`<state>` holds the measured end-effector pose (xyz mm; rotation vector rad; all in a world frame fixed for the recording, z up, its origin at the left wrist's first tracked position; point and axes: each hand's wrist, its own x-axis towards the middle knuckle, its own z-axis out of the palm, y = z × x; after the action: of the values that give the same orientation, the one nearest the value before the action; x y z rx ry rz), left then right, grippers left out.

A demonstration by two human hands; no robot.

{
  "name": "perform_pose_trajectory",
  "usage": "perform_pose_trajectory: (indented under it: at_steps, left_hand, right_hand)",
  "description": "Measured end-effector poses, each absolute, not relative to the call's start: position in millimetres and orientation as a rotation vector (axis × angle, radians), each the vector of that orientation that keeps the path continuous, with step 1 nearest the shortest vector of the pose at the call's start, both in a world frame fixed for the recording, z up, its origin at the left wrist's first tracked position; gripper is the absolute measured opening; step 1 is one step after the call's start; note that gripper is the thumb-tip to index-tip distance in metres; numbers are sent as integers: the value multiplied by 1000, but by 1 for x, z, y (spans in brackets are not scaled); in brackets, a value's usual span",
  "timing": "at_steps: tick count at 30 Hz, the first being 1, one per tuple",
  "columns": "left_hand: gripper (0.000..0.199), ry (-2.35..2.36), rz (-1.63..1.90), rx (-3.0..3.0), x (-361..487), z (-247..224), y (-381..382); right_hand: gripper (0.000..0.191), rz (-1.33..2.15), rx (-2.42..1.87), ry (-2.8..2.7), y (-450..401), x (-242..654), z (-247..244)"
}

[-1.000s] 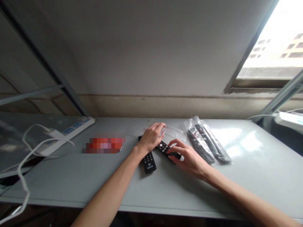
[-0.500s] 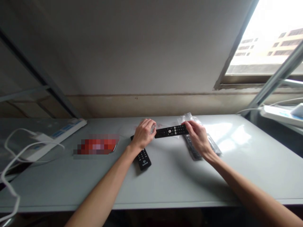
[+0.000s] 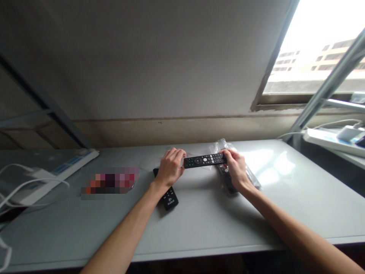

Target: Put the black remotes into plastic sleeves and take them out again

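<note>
A black remote control with several buttons is held level above the table between both hands. My left hand has its fingers closed at the remote's left end. At the right end, my right hand pinches it between thumb and fingers. Under my left hand and wrist lies a second black remote, partly hidden. Beneath and beside my right hand, dark remotes in clear plastic wrapping rest on the table.
The grey table backs onto a wall. A blurred reddish flat object lies at the left. White power strips with cables sit at both sides, near metal frame posts. A window is at the upper right.
The view has shifted slightly, so the table items appear a little further left. The remote's left end is tilted a little differently, and both hands still hold it.
</note>
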<state>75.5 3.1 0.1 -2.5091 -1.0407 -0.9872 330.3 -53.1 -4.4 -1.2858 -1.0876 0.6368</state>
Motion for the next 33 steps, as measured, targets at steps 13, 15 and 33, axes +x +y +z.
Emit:
perform_pose_trajectory:
  at_steps: [13, 15, 33]
  left_hand:
    - [18, -863, -893, -2602, 83, 4, -10]
    - [16, -789, -868, -2613, 86, 5, -15]
    - [66, -1020, -1108, -2477, 80, 2, 0]
  right_hand:
    - [17, 506, -1229, -1513, -94, 285, 6]
    - [25, 646, -1170, -1656, -98, 280, 2]
    - [21, 745, -1032, -1047, -64, 323, 8]
